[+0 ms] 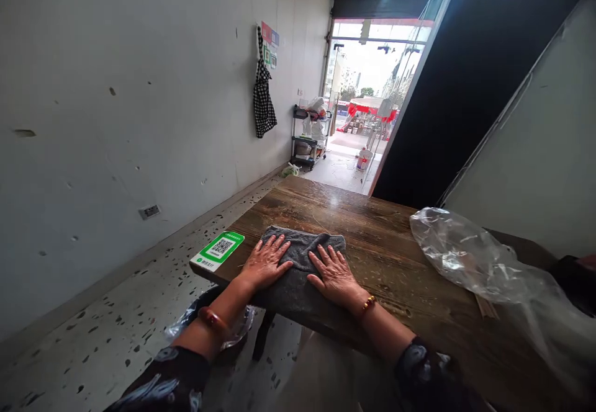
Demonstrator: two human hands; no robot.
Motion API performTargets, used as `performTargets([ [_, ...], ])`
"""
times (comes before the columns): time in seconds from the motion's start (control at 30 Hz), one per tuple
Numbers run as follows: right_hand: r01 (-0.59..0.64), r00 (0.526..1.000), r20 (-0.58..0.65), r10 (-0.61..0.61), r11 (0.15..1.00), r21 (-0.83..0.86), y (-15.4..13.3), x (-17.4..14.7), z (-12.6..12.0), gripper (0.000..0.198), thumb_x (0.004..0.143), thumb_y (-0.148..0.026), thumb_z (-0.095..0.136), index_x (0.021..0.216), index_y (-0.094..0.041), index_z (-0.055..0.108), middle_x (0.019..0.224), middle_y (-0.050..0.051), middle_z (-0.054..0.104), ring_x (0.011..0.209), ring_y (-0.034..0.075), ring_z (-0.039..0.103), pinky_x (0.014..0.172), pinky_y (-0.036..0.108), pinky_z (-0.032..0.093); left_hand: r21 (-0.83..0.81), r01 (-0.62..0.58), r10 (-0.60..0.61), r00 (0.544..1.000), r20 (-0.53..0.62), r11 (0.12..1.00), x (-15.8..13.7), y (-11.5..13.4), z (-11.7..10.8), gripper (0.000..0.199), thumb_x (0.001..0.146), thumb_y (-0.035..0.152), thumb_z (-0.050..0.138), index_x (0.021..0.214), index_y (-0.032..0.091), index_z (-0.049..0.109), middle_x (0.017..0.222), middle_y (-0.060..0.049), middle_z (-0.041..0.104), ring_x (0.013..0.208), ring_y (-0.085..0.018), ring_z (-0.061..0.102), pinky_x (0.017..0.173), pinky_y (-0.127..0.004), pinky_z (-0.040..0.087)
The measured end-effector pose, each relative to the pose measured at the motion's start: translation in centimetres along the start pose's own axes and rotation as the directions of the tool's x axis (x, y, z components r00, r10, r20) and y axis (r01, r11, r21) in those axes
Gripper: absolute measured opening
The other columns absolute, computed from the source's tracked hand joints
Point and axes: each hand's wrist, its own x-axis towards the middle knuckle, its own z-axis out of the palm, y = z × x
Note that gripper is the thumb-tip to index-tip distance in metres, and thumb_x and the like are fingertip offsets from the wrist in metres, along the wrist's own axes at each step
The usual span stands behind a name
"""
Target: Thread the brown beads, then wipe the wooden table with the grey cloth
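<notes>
A grey cloth [298, 282] lies spread over the near left part of a dark wooden table [335, 204], with a fold running across it. My left hand [265, 263] rests palm down on the cloth's left side, fingers spread. On the right side, my right hand [336, 275] also presses flat, its fingers apart and its thumb pointing inward. Neither hand grips the cloth; both simply lie on top. Just left of my left hand, a green and white QR code card [218, 250] sits at the table's corner.
A crumpled clear plastic bag [479, 263] covers the table's right side. Below the left edge stands a bin lined with plastic [239, 328]. Along the wall are a checkered apron [264, 105] and a loaded cart [305, 139]; a white bucket [364, 159] stands near the glass doorway.
</notes>
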Motion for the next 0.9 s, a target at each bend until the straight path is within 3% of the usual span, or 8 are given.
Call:
performTargets([
  [0.2, 0.007, 0.999, -0.052, -0.003, 0.998, 0.067, 1.5, 4.2, -0.2, 0.071, 0.094, -0.068, 0.027, 0.153, -0.030, 0.028, 0.163, 0.005, 0.018, 0.150, 0.033, 0.011, 0.120, 0.049, 0.012, 0.080, 0.111, -0.114, 0.993, 0.034, 0.991, 3.4, -0.7, -0.3, 0.065, 0.096, 0.056, 0.032, 0.152, 0.024, 0.030, 0.162, -0.006, 0.015, 0.150, -0.029, 0.014, 0.119, -0.054, 0.012],
  [0.47, -0.082, 0.991, -0.102, 0.088, 0.995, 0.063, 7.0, 5.7, -0.3, 0.068, 0.095, -0.066, 0.030, 0.152, -0.029, 0.030, 0.162, 0.003, 0.022, 0.149, 0.033, 0.016, 0.119, 0.049, 0.015, 0.072, 0.104, -0.108, 0.992, 0.059, 0.992, 9.3, 2.5, 0.3, 0.068, 0.096, 0.057, 0.029, 0.153, 0.021, 0.028, 0.163, -0.009, 0.014, 0.150, -0.032, 0.012, 0.118, -0.059, 0.010],
  [0.67, -0.171, 0.979, -0.114, 0.169, 0.985, -0.005, 12.0, 2.9, -0.2, 0.066, 0.096, -0.062, 0.032, 0.153, -0.028, 0.031, 0.161, 0.004, 0.023, 0.148, 0.033, 0.019, 0.118, 0.049, 0.018, 0.028, 0.013, -0.014, 0.999, 0.037, 1.000, 12.1, 7.5, 1.2, 0.068, 0.095, 0.059, 0.030, 0.152, 0.023, 0.031, 0.163, -0.009, 0.018, 0.150, -0.032, 0.013, 0.118, -0.059, 0.011],
  [0.9, -0.241, 0.961, -0.159, 0.226, 0.967, -0.083, 17.0, -3.6, 1.1, 0.064, 0.097, -0.059, 0.032, 0.152, -0.027, 0.032, 0.160, 0.005, 0.026, 0.146, 0.035, 0.023, 0.115, 0.052, 0.026, -0.004, -0.144, 0.144, 0.989, 0.030, 0.990, 11.6, 14.1, 2.3, 0.069, 0.094, 0.061, 0.030, 0.151, 0.021, 0.033, 0.162, -0.010, 0.019, 0.149, -0.033, 0.015, 0.117, -0.060, 0.011],
])
